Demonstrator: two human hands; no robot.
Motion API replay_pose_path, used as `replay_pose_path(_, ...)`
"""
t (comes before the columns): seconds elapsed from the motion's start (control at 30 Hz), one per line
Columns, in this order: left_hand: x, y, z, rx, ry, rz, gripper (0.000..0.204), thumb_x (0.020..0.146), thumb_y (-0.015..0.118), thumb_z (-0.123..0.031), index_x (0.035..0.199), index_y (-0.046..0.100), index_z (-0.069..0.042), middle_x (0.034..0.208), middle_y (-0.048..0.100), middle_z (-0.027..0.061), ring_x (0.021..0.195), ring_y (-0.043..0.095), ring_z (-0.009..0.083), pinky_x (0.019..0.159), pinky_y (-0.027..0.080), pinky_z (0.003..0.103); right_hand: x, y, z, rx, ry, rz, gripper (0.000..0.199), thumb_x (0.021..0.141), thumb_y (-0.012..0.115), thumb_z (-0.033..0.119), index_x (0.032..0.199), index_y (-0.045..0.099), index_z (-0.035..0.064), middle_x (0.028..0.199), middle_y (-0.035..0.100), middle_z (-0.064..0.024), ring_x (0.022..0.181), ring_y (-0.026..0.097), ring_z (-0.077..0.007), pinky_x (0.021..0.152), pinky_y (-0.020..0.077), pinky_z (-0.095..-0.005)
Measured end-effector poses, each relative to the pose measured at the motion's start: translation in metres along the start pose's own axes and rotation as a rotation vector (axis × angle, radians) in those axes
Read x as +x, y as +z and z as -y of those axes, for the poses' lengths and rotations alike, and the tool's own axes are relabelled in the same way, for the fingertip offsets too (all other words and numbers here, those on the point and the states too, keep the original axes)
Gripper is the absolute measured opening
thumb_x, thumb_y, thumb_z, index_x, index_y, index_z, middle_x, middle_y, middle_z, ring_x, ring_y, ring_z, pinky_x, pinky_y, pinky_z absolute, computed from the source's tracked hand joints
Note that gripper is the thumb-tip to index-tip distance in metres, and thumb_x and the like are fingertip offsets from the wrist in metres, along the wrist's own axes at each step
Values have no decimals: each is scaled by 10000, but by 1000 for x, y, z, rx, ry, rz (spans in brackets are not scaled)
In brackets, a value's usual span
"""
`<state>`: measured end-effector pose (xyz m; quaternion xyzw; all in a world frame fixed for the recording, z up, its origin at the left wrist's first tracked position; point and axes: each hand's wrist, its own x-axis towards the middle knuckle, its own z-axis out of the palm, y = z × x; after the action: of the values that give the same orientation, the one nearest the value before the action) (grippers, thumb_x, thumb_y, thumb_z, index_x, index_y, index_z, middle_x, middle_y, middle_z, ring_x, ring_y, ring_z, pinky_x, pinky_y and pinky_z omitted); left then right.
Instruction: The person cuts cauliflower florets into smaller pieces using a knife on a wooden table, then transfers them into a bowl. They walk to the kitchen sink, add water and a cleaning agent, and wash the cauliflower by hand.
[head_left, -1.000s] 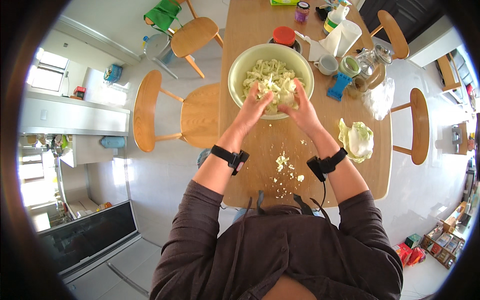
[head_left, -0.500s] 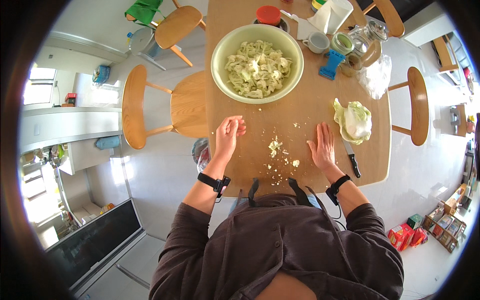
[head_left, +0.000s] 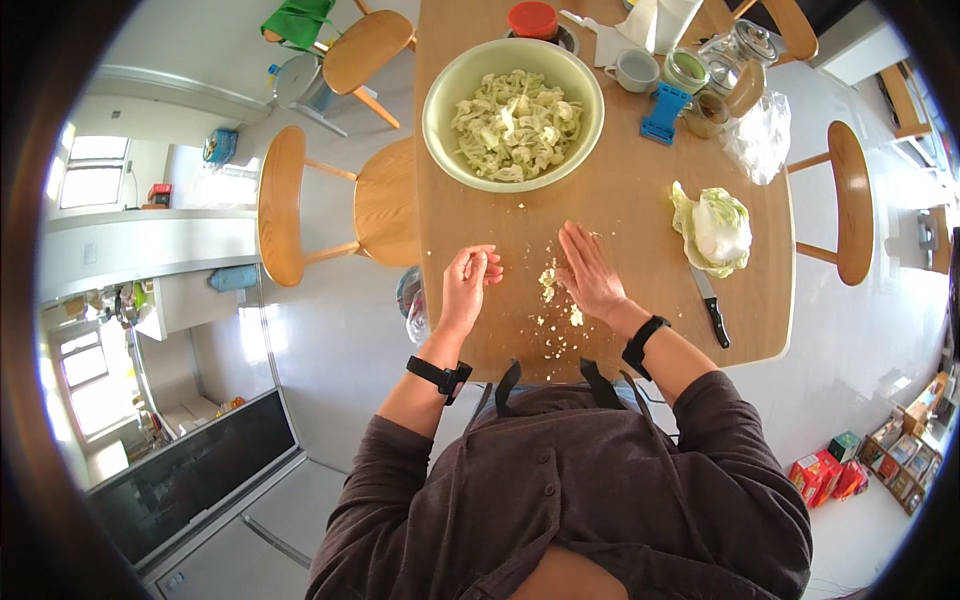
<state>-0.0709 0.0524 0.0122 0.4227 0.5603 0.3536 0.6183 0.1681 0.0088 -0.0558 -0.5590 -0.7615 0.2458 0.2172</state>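
well, bowl (head_left: 438,120) holds cauliflower pieces (head_left: 518,125)

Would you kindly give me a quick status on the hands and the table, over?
Left hand half-curled, seemingly empty. Right hand open at cauliflower crumbs, contact unclear. Cauliflower florets in pale green bowl. Knife off right, clear of both hands.
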Motion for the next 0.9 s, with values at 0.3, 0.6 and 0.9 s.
replay_pose_path(0.3, 12, -4, 21, 612, 156, 3, 281, 946, 549, -144, 1189, 565, -3, 1062, 622, 161, 939, 641, 283, 817, 542, 351, -18, 0, 24, 95, -348, 329, 590, 957, 499, 361, 1422, 351, 30, 1493, 329, -149, 1407, 260, -292, 1156, 245, -418)
replay_pose_path(0.6, 76, 45, 42, 1140, 455, 234, 623, 910, 510, -89, 1467, 243, -10, 1533, 224, 188, 1426, 194, 352, 1164, 201, 441, -8, 7, 21, -13, -348, 325, 528, 954, 515, 347, 1374, 438, 37, 1472, 368, -137, 1392, 292, -291, 1154, 251, -413)
replay_pose_path(0.9, -33, 22, 60, 869, 424, 762, 570, 889, 475, 0, 1444, 351, -46, 1519, 294, 165, 1409, 278, 310, 1157, 240, 416, -59, -45, -6, 74, -159, 167, 660, 860, 659, 299, 1405, 391, 39, 1453, 387, -172, 1354, 367, -314, 1118, 313, -444)
